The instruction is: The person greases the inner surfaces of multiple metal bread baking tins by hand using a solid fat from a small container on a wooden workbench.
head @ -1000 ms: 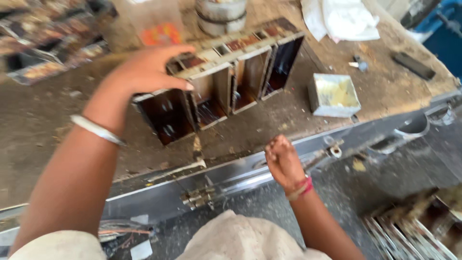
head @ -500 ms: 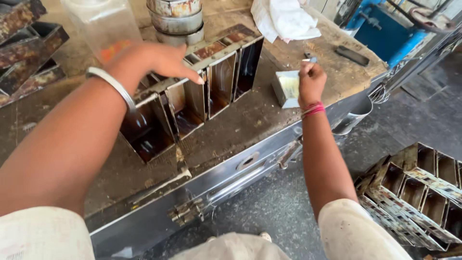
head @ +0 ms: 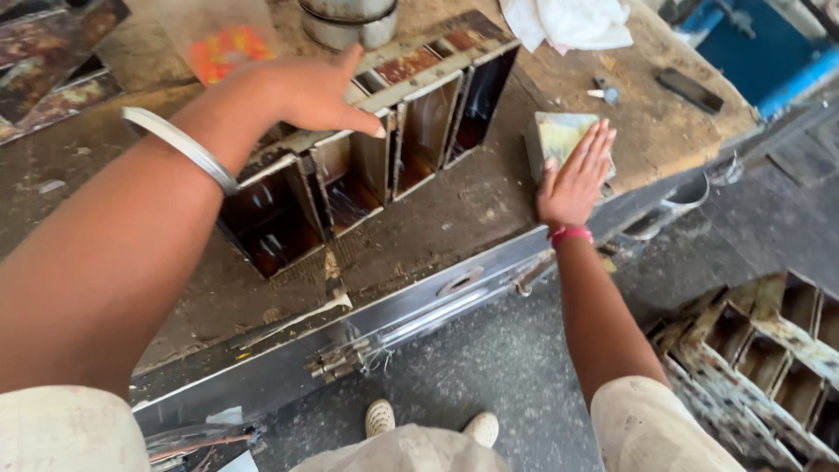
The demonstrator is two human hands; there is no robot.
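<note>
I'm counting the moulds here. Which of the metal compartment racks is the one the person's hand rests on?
The rack on the workbench, lying on its side with openings facing the person; the left hand rests on top. The other rack sits untouched on the floor, at the right.

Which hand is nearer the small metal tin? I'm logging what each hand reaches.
Right. The right hand lies flat with its fingers on the small metal tin. The left hand rests on the row of metal moulds, well to the tin's left.

Right hand (head: 572, 179) covers part of the small tin (head: 559, 135) — metal can (head: 350, 19) cut off by top edge.
</note>
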